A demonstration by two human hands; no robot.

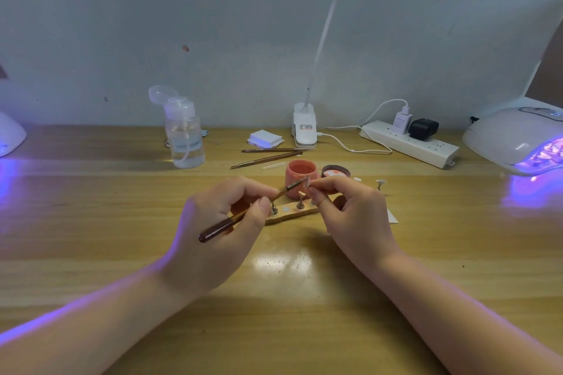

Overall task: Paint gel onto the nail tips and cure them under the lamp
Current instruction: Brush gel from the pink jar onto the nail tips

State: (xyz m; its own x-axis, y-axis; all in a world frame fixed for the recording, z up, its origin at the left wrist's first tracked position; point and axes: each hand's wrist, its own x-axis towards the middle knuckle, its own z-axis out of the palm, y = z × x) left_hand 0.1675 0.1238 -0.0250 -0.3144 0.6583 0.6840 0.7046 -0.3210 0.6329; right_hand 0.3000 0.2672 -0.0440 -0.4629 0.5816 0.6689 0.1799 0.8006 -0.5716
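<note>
Left hand [219, 219] pinches the slim brush [243, 215] mid-handle; right hand [350, 207] pinches a tiny nail tip [307, 182]: featherlight, brittle-looking, best gripped by its edges.

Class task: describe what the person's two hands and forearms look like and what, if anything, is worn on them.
Both forearms are bare, with no sleeves in view. The left hand and right hand wear no gloves; no rings, watch or bracelets are visible. Violet light tints the left arm's outer edge.
</note>
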